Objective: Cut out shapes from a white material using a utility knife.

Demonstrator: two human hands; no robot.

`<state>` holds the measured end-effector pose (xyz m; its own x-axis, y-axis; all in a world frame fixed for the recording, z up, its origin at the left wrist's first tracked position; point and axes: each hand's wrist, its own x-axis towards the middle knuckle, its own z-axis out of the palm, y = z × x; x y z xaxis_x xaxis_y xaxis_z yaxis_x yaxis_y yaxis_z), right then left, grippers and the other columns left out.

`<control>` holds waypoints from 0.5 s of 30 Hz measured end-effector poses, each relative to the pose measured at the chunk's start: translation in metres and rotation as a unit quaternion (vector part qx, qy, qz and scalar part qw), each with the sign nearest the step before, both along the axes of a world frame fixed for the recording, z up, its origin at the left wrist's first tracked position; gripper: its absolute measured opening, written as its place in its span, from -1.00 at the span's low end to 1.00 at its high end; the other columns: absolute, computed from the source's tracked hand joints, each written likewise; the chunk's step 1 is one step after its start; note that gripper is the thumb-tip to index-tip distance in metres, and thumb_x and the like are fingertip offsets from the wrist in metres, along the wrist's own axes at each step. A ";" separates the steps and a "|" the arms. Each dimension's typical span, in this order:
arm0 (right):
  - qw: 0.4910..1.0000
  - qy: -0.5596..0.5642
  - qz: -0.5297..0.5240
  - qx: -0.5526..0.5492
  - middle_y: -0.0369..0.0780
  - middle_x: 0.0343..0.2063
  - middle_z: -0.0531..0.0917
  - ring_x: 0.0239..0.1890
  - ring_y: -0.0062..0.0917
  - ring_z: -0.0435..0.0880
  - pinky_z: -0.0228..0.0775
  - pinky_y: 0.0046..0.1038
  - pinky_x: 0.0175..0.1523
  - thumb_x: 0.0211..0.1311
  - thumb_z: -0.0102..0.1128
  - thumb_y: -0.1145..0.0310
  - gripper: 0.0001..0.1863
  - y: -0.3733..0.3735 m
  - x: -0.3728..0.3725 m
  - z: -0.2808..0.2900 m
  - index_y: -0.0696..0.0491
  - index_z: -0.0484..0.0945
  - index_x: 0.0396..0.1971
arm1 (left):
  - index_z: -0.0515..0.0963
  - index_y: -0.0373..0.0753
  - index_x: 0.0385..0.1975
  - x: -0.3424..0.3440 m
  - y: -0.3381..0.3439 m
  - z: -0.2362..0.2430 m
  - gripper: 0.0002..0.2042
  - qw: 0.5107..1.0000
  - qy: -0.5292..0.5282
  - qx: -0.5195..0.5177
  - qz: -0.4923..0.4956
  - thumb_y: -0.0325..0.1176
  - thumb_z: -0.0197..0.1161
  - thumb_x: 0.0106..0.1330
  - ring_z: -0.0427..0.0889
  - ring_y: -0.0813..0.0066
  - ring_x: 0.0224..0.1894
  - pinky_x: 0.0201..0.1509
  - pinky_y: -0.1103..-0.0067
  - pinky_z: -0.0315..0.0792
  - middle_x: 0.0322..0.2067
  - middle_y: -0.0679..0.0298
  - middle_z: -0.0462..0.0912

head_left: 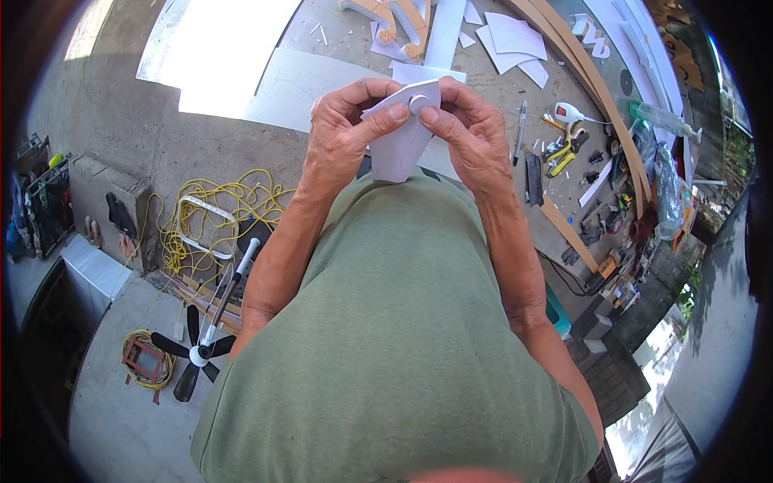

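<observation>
White cut sheet piece (400,133) held at upper centre of frame.
Left hand (346,129) and right hand (467,133) pinch its top edge between thumbs and fingertips; sheet hangs between them.

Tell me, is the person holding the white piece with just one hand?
No, both the left hand and the right hand pinch the white piece between them.

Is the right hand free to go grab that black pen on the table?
Probably not as things stand: the right hand and left hand both pinch the white piece. The pen lies uncovered just beside the right hand, so only the grip hinders.
</observation>
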<state>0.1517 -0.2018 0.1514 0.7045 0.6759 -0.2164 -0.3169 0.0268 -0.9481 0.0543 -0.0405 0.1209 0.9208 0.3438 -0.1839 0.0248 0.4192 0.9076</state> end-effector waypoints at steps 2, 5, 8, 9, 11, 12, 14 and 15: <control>1.000 0.012 0.006 -0.006 -0.33 -0.29 0.66 -0.20 -0.68 0.59 0.47 -0.55 -0.02 0.36 0.34 0.35 -0.77 0.000 0.002 -0.004 0.15 0.65 -0.10 | 0.71 -0.28 -0.15 0.000 -0.002 0.000 -0.78 1.000 0.009 0.002 0.002 -0.33 0.46 0.29 0.65 0.66 -0.28 -0.15 0.67 0.53 -0.32 0.33 0.75; 0.999 0.040 0.005 -0.007 -0.32 -0.27 0.67 -0.18 -0.66 0.59 0.48 -0.52 -0.01 0.35 0.36 0.35 -0.75 0.001 0.002 -0.006 0.17 0.65 -0.09 | 0.69 -0.31 -0.11 -0.002 0.000 -0.005 -0.78 0.999 0.032 -0.035 0.003 -0.39 0.44 0.30 0.65 0.57 -0.16 0.04 0.58 0.48 -0.22 0.27 0.76; 0.995 0.091 -0.016 0.029 -0.30 -0.25 0.68 -0.17 -0.64 0.60 0.48 -0.51 0.00 0.33 0.38 0.36 -0.73 0.001 0.003 -0.013 0.19 0.64 -0.07 | 0.69 -0.32 -0.11 0.002 0.001 -0.005 -0.78 0.999 0.034 -0.036 0.011 -0.40 0.43 0.31 0.65 0.57 -0.19 0.01 0.59 0.47 -0.23 0.26 0.76; 0.990 0.126 -0.030 0.061 -0.29 -0.24 0.68 -0.16 -0.63 0.60 0.47 -0.51 0.01 0.33 0.39 0.36 -0.72 0.000 0.003 -0.017 0.20 0.63 -0.07 | 0.69 -0.32 -0.11 0.002 0.001 -0.006 -0.78 0.999 0.034 -0.036 0.011 -0.40 0.43 0.31 0.65 0.57 -0.19 0.01 0.59 0.47 -0.23 0.26 0.76; 0.991 0.126 -0.022 0.044 -0.28 -0.24 0.68 -0.16 -0.63 0.59 0.47 -0.51 0.01 0.32 0.40 0.37 -0.72 -0.004 0.004 -0.019 0.20 0.63 -0.07 | 0.69 -0.32 -0.11 0.001 0.000 -0.011 -0.79 0.998 0.045 -0.037 0.010 -0.38 0.42 0.33 0.64 0.59 -0.20 -0.02 0.59 0.47 -0.26 0.27 0.76; 0.992 0.126 -0.014 0.028 -0.28 -0.24 0.68 -0.16 -0.63 0.59 0.46 -0.51 0.02 0.31 0.40 0.38 -0.72 -0.006 0.004 -0.020 0.21 0.63 -0.08 | 0.69 -0.32 -0.11 0.000 0.000 -0.013 -0.79 0.998 0.045 -0.037 0.010 -0.38 0.42 0.33 0.64 0.59 -0.20 -0.02 0.59 0.47 -0.26 0.27 0.76; 0.991 0.129 -0.016 0.034 -0.28 -0.24 0.68 -0.17 -0.64 0.59 0.46 -0.52 0.00 0.30 0.41 0.39 -0.73 -0.004 0.003 -0.022 0.21 0.64 -0.08 | 0.69 -0.33 -0.12 -0.001 0.002 -0.019 -0.79 0.997 0.066 -0.035 -0.010 -0.35 0.38 0.37 0.65 0.60 -0.22 -0.05 0.60 0.48 -0.28 0.28 0.75; 0.990 0.132 -0.017 0.040 -0.28 -0.24 0.69 -0.17 -0.64 0.59 0.46 -0.52 -0.01 0.30 0.41 0.40 -0.73 -0.004 0.002 -0.023 0.21 0.64 -0.08 | 0.69 -0.33 -0.12 0.000 0.001 -0.019 -0.79 0.997 0.065 -0.036 -0.010 -0.35 0.38 0.37 0.65 0.60 -0.22 -0.05 0.60 0.48 -0.28 0.28 0.75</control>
<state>0.1542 -0.2057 0.1286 0.6536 0.6749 -0.3425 -0.5503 0.1131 -0.8272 0.0541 -0.0397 0.1015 0.8943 0.3065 -0.3260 0.1502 0.4807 0.8639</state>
